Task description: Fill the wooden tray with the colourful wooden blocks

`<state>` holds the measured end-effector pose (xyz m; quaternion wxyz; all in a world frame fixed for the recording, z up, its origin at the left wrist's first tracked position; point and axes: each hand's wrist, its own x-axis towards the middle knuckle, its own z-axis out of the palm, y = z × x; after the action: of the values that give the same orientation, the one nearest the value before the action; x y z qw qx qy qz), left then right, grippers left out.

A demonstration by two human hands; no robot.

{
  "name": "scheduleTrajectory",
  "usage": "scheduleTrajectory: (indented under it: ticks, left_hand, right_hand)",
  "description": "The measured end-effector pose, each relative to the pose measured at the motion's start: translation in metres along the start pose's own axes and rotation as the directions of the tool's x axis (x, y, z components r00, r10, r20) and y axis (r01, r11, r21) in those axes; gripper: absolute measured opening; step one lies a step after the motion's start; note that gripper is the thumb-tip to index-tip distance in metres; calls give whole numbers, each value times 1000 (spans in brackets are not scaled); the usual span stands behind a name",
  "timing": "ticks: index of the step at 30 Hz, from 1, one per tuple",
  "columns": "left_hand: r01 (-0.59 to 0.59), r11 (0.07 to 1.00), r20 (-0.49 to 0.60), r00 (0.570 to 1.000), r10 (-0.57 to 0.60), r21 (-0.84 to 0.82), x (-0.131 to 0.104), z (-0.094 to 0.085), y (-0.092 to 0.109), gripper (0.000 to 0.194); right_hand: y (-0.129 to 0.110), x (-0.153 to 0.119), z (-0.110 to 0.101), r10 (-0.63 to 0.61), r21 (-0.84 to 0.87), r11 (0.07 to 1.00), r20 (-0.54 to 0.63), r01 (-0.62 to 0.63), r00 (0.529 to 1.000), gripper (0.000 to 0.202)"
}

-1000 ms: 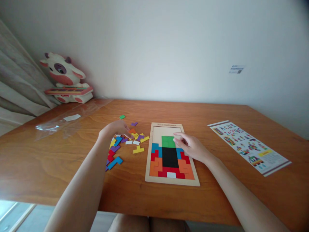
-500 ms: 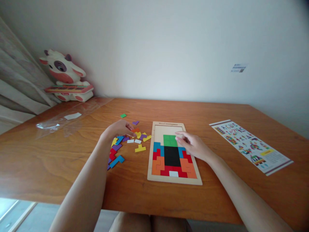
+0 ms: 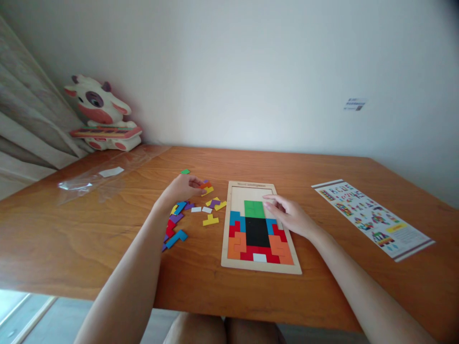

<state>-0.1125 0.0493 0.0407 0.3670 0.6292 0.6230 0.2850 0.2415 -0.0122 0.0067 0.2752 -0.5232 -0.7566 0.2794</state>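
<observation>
My left hand (image 3: 184,186) reaches over the loose pieces, thumb and fingers closed around an orange puzzle piece (image 3: 205,186). A yellow puzzle piece (image 3: 208,191) lies against it, close to my thumb; its exact contact is hard to see. The wooden puzzle board (image 3: 225,253) holds fitted pieces: green squares (image 3: 254,209) above a black block (image 3: 256,232), with blue, red, orange and white ones around. My right hand (image 3: 287,213) rests at the board's right side, thumb and index finger apart near the green squares, holding nothing.
Loose pieces lie left of the board, among them a yellow T-shaped piece (image 3: 211,220), a blue piece (image 3: 177,238) and a green piece (image 3: 185,171). A printed pattern sheet (image 3: 373,217) is at right. A plastic bag (image 3: 81,185) and a cow toy keyboard (image 3: 107,131) stand at left.
My left hand has moved away from me, and the orange and yellow pieces have shifted with it, toward the purple piece. My right hand has hardly moved.
</observation>
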Motion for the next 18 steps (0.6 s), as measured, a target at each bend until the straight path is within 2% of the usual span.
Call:
scheduleTrajectory:
  ticks: [3, 5, 7, 11, 14, 18]
  left_hand:
    - [-134, 988, -68, 989, 129, -74, -5, 17, 17, 44]
    - [-188, 967, -12, 982, 189, -169, -10, 36, 28, 46]
    - [-211, 934, 88, 966, 245, -289, -15, 58, 37, 47]
    - [-320, 841, 131, 902, 411, -437, -24, 95, 45, 42]
    - [-339, 819, 94, 900, 426, -464, -27, 109, 43, 41]
    - [-332, 822, 61, 913, 404, -463, -25, 114, 37, 45]
  right_hand:
    - [-4, 6, -3, -17, 55, 998, -95, 22, 995, 44]
    - [-14, 11, -5, -49, 107, 992, -133, 64, 990, 41]
    - [-27, 18, -3, -89, 164, 981, -105, 105, 990, 38]
    - [-45, 30, 6, -149, 274, 949, -52, 158, 987, 36]
    - [-43, 35, 12, -143, 353, 922, -76, 161, 987, 27]
    - [-27, 37, 13, 0, 500, 861, -172, 88, 985, 32]
